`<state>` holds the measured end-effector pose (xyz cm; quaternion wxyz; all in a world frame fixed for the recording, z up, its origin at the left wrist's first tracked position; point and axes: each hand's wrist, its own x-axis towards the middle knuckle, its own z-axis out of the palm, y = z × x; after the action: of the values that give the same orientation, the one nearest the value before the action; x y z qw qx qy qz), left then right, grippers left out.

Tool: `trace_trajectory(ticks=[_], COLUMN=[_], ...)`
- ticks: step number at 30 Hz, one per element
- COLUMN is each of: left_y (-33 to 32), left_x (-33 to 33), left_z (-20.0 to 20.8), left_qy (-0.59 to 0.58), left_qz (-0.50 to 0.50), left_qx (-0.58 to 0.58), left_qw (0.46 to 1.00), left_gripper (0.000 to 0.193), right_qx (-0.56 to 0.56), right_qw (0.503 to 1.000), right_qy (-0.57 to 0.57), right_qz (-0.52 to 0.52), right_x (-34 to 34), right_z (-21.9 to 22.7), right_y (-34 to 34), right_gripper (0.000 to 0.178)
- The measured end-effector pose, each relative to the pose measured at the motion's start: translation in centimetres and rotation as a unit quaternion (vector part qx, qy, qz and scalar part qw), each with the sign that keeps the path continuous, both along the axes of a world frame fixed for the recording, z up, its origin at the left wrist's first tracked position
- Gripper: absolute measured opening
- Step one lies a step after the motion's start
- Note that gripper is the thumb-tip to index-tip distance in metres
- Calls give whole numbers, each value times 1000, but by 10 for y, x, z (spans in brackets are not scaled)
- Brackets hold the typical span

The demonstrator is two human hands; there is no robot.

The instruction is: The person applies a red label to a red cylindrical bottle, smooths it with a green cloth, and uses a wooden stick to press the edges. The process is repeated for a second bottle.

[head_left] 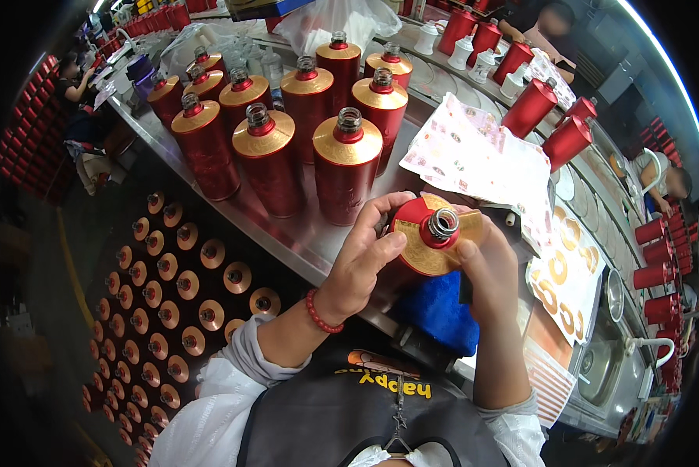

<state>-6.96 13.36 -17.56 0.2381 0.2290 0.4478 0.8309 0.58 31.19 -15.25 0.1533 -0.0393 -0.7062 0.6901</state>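
Note:
I hold a red bottle [431,233] with a gold shoulder label and an open glass neck, tilted toward me above a blue cloth [437,311]. My left hand [363,261] grips its left side, with the thumb on the gold label. My right hand [486,268] holds its right side, fingers pressing the edge of the gold label. A red bead bracelet [321,313] circles my left wrist.
Several upright red bottles with gold shoulders [346,159] stand on the steel bench [303,233] behind my hands. Sheets of gold ring labels [567,280] and patterned paper [474,159] lie to the right. Many more bottles [170,296] fill crates below left. Other people work at the back.

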Motion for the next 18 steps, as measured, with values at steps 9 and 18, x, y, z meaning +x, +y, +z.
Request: trace_trajectory(ticks=[9, 18], left_y=[3, 4], left_x=[-3, 1], left_z=[-11, -8], left_qy=[-4, 45], left_qz=[2, -17], left_qx=[30, 25], left_qw=[1000, 999], left_gripper=[53, 66], right_qx=[0, -15], right_qw=[1000, 1000], right_qy=[3, -4], right_qz=[6, 10], right_x=[-1, -2], right_z=[-7, -6], right_y=[5, 7], right_gripper=[20, 22])
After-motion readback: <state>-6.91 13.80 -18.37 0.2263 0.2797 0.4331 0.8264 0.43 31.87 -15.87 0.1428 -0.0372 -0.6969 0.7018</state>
